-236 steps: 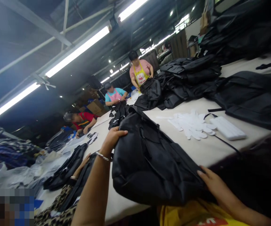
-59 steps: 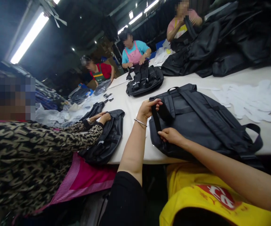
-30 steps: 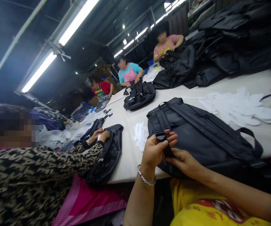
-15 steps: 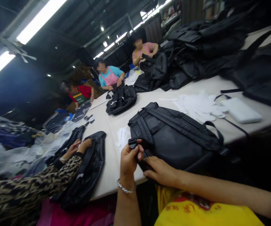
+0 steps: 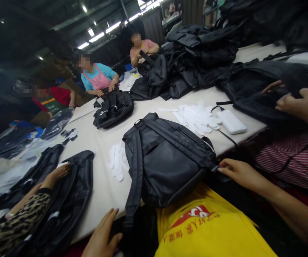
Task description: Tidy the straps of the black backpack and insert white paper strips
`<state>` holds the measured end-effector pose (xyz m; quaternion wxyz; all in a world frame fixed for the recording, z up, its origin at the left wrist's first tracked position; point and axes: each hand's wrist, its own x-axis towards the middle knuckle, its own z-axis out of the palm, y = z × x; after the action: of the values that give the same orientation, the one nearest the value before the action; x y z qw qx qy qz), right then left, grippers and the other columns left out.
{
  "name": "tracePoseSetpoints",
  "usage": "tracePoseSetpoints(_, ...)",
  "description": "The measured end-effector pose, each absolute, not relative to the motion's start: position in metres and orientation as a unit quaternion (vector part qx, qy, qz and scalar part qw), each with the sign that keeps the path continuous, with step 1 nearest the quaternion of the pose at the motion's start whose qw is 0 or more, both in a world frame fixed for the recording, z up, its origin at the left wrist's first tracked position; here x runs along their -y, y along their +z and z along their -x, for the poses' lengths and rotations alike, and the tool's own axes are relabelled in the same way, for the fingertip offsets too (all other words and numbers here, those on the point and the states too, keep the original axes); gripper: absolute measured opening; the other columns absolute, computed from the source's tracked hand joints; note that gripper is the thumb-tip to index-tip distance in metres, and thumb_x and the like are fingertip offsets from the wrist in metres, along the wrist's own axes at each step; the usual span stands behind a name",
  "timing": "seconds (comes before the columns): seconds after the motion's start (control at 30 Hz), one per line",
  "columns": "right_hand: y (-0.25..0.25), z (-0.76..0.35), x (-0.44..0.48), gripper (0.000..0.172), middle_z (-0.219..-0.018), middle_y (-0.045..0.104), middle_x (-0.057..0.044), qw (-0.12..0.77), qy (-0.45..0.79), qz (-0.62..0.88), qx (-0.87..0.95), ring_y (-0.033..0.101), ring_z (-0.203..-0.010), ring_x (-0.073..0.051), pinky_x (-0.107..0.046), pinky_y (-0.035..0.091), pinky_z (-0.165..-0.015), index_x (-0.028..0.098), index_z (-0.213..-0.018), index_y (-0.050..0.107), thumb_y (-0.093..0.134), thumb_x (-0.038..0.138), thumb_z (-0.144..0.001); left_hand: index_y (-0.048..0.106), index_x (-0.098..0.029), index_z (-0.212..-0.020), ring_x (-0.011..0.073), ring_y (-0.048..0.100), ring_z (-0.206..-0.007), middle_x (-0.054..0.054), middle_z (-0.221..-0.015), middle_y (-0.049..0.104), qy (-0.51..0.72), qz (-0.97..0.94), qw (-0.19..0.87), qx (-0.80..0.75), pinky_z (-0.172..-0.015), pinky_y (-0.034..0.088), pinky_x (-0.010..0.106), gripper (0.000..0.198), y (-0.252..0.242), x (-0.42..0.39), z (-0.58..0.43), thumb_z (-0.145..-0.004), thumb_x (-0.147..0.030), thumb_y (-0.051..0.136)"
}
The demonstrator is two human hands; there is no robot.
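Note:
A black backpack (image 5: pixel 164 160) lies back-up on the pale table (image 5: pixel 95 142), its two shoulder straps on top. The left strap (image 5: pixel 135 178) runs down over the table's near edge. My left hand (image 5: pixel 103 232) is low at that edge, fingers spread, its fingertips beside the strap's hanging end. My right hand (image 5: pixel 236 173) is at the backpack's right near corner, thumb and fingers pinched on the end of the right strap (image 5: pixel 186 146). A yellow shirt (image 5: pixel 204 228) fills the bottom of the view.
White gloves lie left of the backpack (image 5: pixel 116 162) and in a pile (image 5: pixel 196 116) beside a white box (image 5: pixel 231 121). A leopard-sleeved co-worker's hand (image 5: pixel 57 173) rests on a black bag (image 5: pixel 71 192). A striped-shirted person's hand (image 5: pixel 303 103) holds another. Black bags (image 5: pixel 202 53) are heaped behind.
Both hands were together on a strap buckle at the backpack's near left corner. They have parted: the left dropped to the table edge, the right went to the right strap's end.

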<state>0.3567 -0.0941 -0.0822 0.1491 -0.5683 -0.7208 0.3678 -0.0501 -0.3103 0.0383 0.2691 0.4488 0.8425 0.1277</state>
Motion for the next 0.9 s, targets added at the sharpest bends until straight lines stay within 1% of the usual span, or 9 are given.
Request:
tracePoseSetpoints(0.1, -0.081, -0.352, 0.09, 0.03, -0.076, 0.064, -0.003, 0.149, 0.399, 0.551, 0.717, 0.059, -0.067, -0.018, -0.027, 0.044, -0.059, 0.02, -0.089, 0.06, 0.045, 0.042, -0.076, 0.054, -0.025, -0.108, 0.0274, 0.038, -0.116, 0.005, -0.126, 0.044, 0.149, -0.468, 0.201, -0.847, -0.1, 0.027, 0.043, 0.05, 0.067, 0.295, 0.029, -0.06, -0.032, 0.061)
tracePoseSetpoints(0.17, -0.079, -0.349, 0.087, 0.035, -0.08, 0.064, -0.004, 0.149, 0.385, 0.552, 0.724, 0.059, -0.071, -0.02, -0.029, 0.045, -0.064, 0.021, -0.094, 0.06, 0.047, 0.046, -0.074, 0.05, -0.026, -0.111, 0.0242, 0.046, -0.108, 0.004, -0.118, 0.051, 0.204, -0.491, 0.237, -0.813, -0.094, 0.034, 0.04, 0.046, 0.07, 0.266, -0.002, -0.066, -0.033, 0.057)
tracePoseSetpoints(0.27, -0.086, -0.347, 0.091, 0.035, -0.085, 0.064, -0.005, 0.143, 0.42, 0.525, 0.726, 0.059, -0.076, -0.021, -0.029, 0.046, -0.066, 0.021, -0.091, 0.061, 0.049, 0.048, -0.072, 0.056, -0.02, -0.101, 0.0187, 0.056, -0.09, 0.007, -0.101, 0.059, 0.274, -0.498, 0.435, -0.698, -0.081, 0.044, 0.032, 0.032, 0.032, 0.211, -0.065, -0.073, -0.033, 0.051)
tracePoseSetpoints(0.33, -0.094, -0.347, 0.098, 0.037, -0.078, 0.064, -0.005, 0.141, 0.471, 0.526, 0.694, 0.059, -0.066, -0.019, -0.027, 0.046, -0.053, 0.019, -0.096, 0.059, 0.047, 0.046, -0.073, 0.058, -0.014, -0.094, 0.0167, 0.058, -0.071, 0.01, -0.087, 0.061, 0.276, -0.451, 0.56, -0.638, -0.063, 0.047, 0.028, 0.032, -0.011, 0.18, -0.107, -0.07, -0.036, 0.055)
tracePoseSetpoints(0.4, -0.095, -0.347, 0.107, 0.04, -0.064, 0.06, -0.003, 0.143, 0.507, 0.542, 0.655, 0.056, -0.052, -0.017, -0.025, 0.043, -0.041, 0.016, -0.102, 0.054, 0.046, 0.043, -0.074, 0.057, -0.011, -0.093, 0.0141, 0.057, -0.062, 0.009, -0.079, 0.06, 0.269, -0.369, 0.673, -0.581, -0.054, 0.044, 0.026, 0.038, -0.049, 0.159, -0.142, -0.067, -0.038, 0.058)
tracePoseSetpoints(0.5, -0.076, -0.343, 0.113, 0.039, -0.062, 0.059, -0.003, 0.192, 0.501, 0.547, 0.642, 0.055, -0.053, -0.016, -0.026, 0.044, -0.045, 0.014, -0.104, 0.055, 0.047, 0.038, -0.074, 0.054, -0.011, -0.088, 0.0099, 0.052, -0.053, 0.006, -0.07, 0.056, 0.317, -0.29, 0.741, -0.516, -0.046, 0.037, 0.02, 0.04, -0.071, 0.141, -0.176, -0.066, -0.044, 0.058)
tracePoseSetpoints(0.7, 0.003, -0.315, 0.089, 0.037, -0.084, 0.062, -0.005, 0.364, 0.46, 0.489, 0.646, 0.057, -0.073, -0.018, -0.029, 0.047, -0.068, 0.019, -0.107, 0.055, 0.051, 0.036, -0.074, 0.051, -0.014, -0.075, 0.0044, 0.038, -0.05, -0.003, -0.059, 0.043, 0.537, -0.32, 0.591, -0.509, -0.047, 0.03, 0.016, 0.029, -0.023, 0.105, -0.178, -0.071, -0.043, 0.054)
tracePoseSetpoints(0.8, 0.027, -0.294, 0.068, 0.038, -0.069, 0.06, -0.002, 0.394, 0.488, 0.442, 0.642, 0.056, -0.061, -0.015, -0.025, 0.047, -0.054, 0.017, -0.104, 0.056, 0.052, 0.038, -0.073, 0.054, -0.015, -0.079, 0.0094, 0.047, -0.069, 0.002, -0.075, 0.051, 0.579, -0.401, 0.447, -0.551, -0.064, 0.038, 0.019, 0.03, 0.001, 0.09, -0.162, -0.072, -0.044, 0.053)
tracePoseSetpoints(0.9, 0.041, -0.277, 0.048, 0.032, -0.052, 0.053, 0.002, 0.362, 0.54, 0.4, 0.646, 0.049, -0.044, -0.011, -0.019, 0.038, -0.037, 0.016, -0.089, 0.06, 0.052, 0.042, -0.073, 0.056, -0.016, -0.087, 0.0166, 0.047, -0.094, 0.006, -0.093, 0.054, 0.59, -0.443, 0.417, -0.53, -0.083, 0.035, 0.024, 0.035, 0.012, 0.082, -0.149, -0.071, -0.046, 0.052)
